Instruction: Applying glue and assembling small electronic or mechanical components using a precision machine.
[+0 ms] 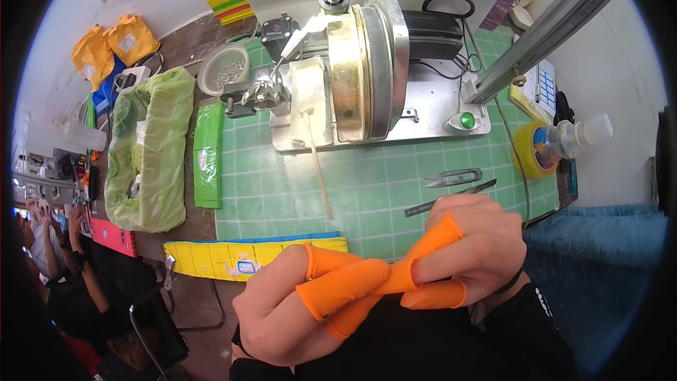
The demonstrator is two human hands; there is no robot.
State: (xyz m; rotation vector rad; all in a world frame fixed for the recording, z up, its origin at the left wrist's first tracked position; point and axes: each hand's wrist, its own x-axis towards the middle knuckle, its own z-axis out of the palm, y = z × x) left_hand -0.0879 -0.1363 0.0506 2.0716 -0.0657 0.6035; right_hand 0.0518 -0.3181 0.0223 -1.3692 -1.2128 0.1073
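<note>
My left hand [285,310] and my right hand [472,250] come together over the table's front edge, with orange finger cots [345,287] on several fingers. Both are closed, their fingertips pressed against each other. Whatever lies between them, if anything, is hidden. Just beyond the right hand lie a pair of thread snips [455,178] and a thin dark blade-like tool [450,198]. A yellow segmented strip [233,257] lies beside the left hand. Farther off, a cotton swab [317,169] leans from a pale block in front of a machine with a brass-coloured wheel [350,74].
A green grid mat [282,190] covers the work area. On the left are a basket lined with a pale green bag [162,162], a green strip [208,155] and a tub of small parts [224,67]. A green button [466,121] and a yellow-liquid bottle [532,148] stand right.
</note>
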